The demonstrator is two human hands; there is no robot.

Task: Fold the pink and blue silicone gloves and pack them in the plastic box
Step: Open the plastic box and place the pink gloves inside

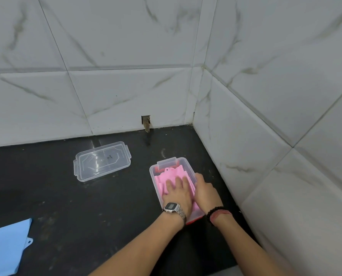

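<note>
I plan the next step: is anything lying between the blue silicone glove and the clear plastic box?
Nothing lies on the black counter between the blue silicone glove and the clear plastic box. The box itself holds the pink silicone glove, with both hands pressing on it.

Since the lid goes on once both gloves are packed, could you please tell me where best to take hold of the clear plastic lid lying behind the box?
Probably by one short end of the clear plastic lid, at its small protruding latch tab, coming from above. It lies flat on the black countertop with nothing touching it, and its raised rim gives fingers an edge to pinch.
</note>
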